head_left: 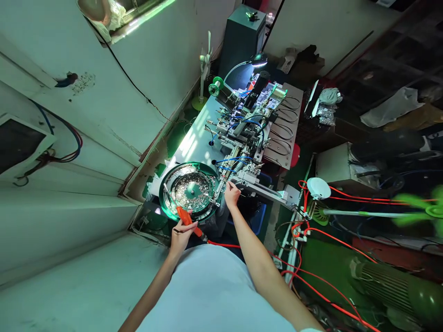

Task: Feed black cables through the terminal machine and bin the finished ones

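Observation:
Wrapped round an orange air gun (184,215) is my left hand (181,236); the gun's thin nozzle points up and left over a green-rimmed round bowl (165,180) full of small shiny metal parts (192,186). A thin dark item also crosses the fingers of that hand. To the right of the bowl, my right hand (231,193) is closed, fingertips pinched at the end of a metal feed track (221,185). Whatever lies between those fingertips is too small to make out.
A machine (247,129) with blue tubes and black cables stands on the table (194,138) beyond the hands. A lamp (259,60) lights its far end. A red hose (224,245) runs right from the gun. A green fan (432,211) is at the right.

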Motion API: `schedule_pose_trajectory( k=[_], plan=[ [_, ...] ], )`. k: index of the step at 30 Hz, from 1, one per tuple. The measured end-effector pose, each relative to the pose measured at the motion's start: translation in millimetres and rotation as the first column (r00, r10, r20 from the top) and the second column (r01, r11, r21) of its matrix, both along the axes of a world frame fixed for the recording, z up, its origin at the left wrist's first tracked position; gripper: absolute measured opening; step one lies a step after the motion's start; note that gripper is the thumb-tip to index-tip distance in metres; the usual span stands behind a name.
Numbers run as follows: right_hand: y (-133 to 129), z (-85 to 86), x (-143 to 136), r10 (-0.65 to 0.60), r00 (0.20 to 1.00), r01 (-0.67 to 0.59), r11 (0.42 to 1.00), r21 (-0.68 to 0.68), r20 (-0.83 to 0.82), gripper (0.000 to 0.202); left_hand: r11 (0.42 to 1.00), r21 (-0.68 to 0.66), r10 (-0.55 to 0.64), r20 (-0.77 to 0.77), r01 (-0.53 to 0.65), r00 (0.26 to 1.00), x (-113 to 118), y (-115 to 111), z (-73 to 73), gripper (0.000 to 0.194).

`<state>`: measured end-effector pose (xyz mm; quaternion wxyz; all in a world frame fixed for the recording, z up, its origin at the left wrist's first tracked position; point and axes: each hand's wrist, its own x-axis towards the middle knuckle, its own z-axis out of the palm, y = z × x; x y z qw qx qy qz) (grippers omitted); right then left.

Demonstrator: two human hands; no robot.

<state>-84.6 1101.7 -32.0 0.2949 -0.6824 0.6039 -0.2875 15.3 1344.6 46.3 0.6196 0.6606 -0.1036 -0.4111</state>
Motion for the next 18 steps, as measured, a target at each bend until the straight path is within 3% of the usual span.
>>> schedule_pose_trajectory(
  k=[11, 18],
  plan=[
    [-3.5, -3.1, 9.1, -0.041, 0.998, 0.042, 0.999, 0.025, -0.052, 0.033, 0.999, 0.033, 0.005, -0.023, -0.004, 1.0, 2.4, 3.0, 3.1, 0.028],
    [-16.0, -2.4, 19.0, -0.077, 0.989, 0.082, 0.996, 0.038, -0.124, 0.024, 1.0, 0.027, -0.006, -0.01, 0.006, 1.0, 6.4, 3.4, -2.3, 0.025]
  ],
)
